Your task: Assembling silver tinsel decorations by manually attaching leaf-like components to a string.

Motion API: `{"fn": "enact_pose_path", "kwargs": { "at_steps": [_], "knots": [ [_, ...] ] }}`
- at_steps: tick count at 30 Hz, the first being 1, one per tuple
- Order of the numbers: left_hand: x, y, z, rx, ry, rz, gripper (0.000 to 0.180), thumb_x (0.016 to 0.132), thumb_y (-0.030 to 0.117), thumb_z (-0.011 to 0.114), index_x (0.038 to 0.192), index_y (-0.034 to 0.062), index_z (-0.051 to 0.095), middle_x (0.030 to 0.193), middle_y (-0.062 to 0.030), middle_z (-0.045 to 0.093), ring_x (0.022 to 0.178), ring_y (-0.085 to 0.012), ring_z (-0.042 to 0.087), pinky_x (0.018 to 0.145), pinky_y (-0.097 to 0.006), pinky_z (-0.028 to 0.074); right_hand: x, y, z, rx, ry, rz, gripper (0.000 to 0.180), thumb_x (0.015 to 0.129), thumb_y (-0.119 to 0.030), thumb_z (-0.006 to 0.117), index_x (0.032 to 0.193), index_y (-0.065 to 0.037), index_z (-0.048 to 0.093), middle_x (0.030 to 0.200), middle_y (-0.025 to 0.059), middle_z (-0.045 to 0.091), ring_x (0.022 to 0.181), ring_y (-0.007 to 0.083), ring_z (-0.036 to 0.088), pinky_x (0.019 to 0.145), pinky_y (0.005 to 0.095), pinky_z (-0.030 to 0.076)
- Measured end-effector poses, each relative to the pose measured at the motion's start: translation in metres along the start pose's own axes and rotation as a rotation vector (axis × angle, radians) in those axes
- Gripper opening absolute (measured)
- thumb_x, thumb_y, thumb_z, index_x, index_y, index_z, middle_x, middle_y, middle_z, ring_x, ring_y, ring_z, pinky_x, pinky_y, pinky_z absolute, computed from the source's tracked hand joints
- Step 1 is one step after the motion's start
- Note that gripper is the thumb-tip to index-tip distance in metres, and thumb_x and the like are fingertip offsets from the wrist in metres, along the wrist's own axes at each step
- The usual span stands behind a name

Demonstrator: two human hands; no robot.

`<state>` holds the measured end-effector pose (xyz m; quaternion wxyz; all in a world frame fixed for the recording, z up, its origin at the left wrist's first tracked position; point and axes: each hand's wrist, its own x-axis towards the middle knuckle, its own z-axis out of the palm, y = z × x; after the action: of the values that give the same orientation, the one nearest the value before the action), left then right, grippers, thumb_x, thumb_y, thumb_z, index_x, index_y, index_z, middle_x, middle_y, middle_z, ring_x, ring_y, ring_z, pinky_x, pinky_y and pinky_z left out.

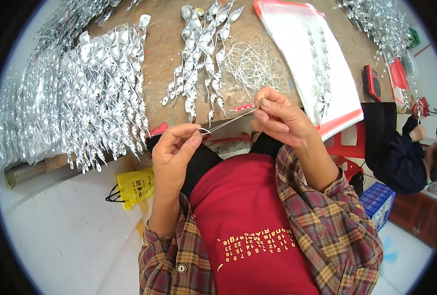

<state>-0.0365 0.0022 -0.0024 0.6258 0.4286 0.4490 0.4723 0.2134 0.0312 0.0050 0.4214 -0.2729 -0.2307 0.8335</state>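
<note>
A thin white string (231,120) is stretched between my two hands, just off the table's near edge. My left hand (175,147) pinches one end, where a small loop shows near the fingertips. Higher and to the right, my right hand (283,117) pinches the other end between thumb and forefinger. Beyond my hands a tangled heap of white string (252,64) lies on the brown table (162,54). Left of that heap are several twisted silver spiral strips (191,59). A stack of clear plastic bags (297,44) with red edges lies to the right, with silver spirals on top.
A thick row of silver spirals (105,78) hangs over the table's left edge. A red box-shaped device (372,82) sits at the right. A yellow bag (136,187) is below on the left, a blue crate (378,202) at right. Another person (395,157) works at far right.
</note>
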Motion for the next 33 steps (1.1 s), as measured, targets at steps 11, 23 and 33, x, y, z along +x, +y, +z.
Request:
{"fn": "enact_pose_path", "kwargs": {
  "at_steps": [11, 23, 33],
  "knots": [
    [-0.014, -0.002, -0.016, 0.141, -0.101, -0.054, 0.014, 0.085, 0.002, 0.060, 0.099, -0.0003, 0.059, 0.091, -0.0024, 0.062, 0.082, -0.0063, 0.057, 0.074, -0.019, 0.044, 0.001, 0.005, 0.001, 0.056, -0.013, 0.040, 0.005, 0.094, -0.014, 0.048, 0.094, -0.010, 0.051, 0.074, 0.0008, 0.061, 0.037, -0.0011, 0.028, 0.057, 0.0193, 0.033],
    [0.000, -0.007, 0.019, -0.072, -0.536, -0.216, 0.025, 0.085, 0.009, 0.060, 0.107, 0.0003, 0.049, 0.089, -0.0066, 0.060, 0.083, -0.0134, 0.060, 0.077, -0.025, 0.047, 0.000, 0.020, 0.033, -0.226, -0.025, 0.143, 0.008, 0.092, -0.014, 0.052, 0.092, -0.006, 0.052, 0.076, 0.0072, 0.062, 0.040, 0.0001, 0.030, 0.038, 0.0132, 0.022],
    [-0.004, 0.003, 0.028, 0.047, -0.182, -0.194, 0.013, 0.088, 0.011, 0.059, 0.096, 0.0017, 0.059, 0.067, 0.0026, 0.054, 0.053, -0.0015, 0.043, 0.048, -0.015, 0.032, -0.001, 0.018, 0.017, -0.184, 0.027, 0.110, 0.007, 0.093, -0.015, 0.051, 0.094, -0.008, 0.051, 0.078, 0.0095, 0.063, 0.037, -0.0001, 0.029, 0.045, 0.0132, 0.029]
  ]
}}
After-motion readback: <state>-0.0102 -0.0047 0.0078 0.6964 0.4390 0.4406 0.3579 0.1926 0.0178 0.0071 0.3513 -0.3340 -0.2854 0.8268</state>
